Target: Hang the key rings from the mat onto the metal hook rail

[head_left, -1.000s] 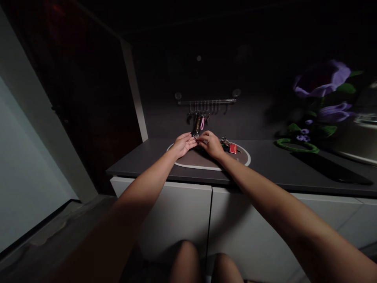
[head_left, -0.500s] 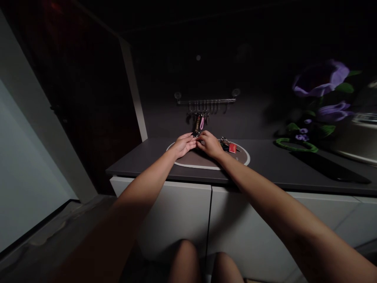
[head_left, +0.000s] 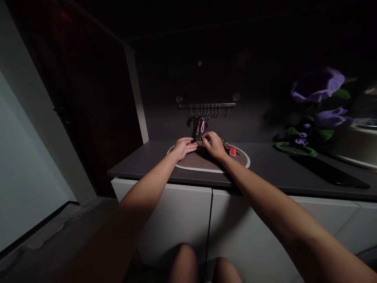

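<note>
My left hand point(head_left: 184, 148) is over the left part of an oval brown mat point(head_left: 197, 164) with a white rim. Between its thumb and fingers is a small black-headed key point(head_left: 193, 140), dim and partly hidden. My right hand point(head_left: 215, 146) sits just to the right, thumb and forefinger pinched on what looks like the metal ring end of the keys. Right behind that hand lies a bunch of keys with a red tag point(head_left: 233, 151), partly covered by the fingers.
On the back wall a clear hook rail point(head_left: 207, 105) carries several keys, a pink loop strap point(head_left: 202, 125) and a brown patterned strap point(head_left: 198, 127). A black flat object point(head_left: 330, 171), purple knitted flowers point(head_left: 319, 86) and a metallic vessel point(head_left: 361, 141) are at right.
My right hand has shifted a little to the right, widening the gap from my left hand. The left hand stays nearly in place. The view has tilted slightly.
</note>
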A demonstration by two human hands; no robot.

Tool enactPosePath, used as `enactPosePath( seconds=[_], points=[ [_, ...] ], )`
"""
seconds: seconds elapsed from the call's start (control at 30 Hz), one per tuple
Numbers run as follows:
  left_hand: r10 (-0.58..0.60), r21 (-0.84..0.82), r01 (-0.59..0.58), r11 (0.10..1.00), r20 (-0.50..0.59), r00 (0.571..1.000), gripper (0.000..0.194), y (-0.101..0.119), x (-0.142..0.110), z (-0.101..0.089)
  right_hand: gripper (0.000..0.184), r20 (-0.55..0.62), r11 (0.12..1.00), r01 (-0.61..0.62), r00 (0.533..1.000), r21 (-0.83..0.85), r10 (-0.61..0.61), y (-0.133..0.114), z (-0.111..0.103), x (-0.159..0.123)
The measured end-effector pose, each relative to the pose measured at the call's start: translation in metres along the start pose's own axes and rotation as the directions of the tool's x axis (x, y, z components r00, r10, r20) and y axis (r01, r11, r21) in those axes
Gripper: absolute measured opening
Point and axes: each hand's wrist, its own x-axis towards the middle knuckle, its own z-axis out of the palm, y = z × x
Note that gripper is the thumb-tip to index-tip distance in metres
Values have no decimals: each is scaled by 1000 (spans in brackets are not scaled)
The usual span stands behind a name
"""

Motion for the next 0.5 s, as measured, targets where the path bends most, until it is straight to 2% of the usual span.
enactPosePath(
  seconds=[0.1, 0.2, 0.33, 0.5],
  points=[
    [32, 121, -28, 992, -27, 999, 15, -2, 0, 1, 16, -1, 998, -40, 999, 46, 40, 0, 0, 1],
    [150, 269, -138, 953, -21, 989, 10, -3, -1, 3, 19, 20, 991, -75, 997, 107, 73, -3, 0, 1],
    [343, 328, -358, 874, 107, 933, 14, -5, 1, 3, 21, 31, 975, -129, 992, 182, 125, -5, 0, 0],
    [375, 347, -415, 841, 178, 910, 23, -7, 4, 1, 21, 81, 952, -184, 982, 243, 169, -4, 1, -1]
  ],
)
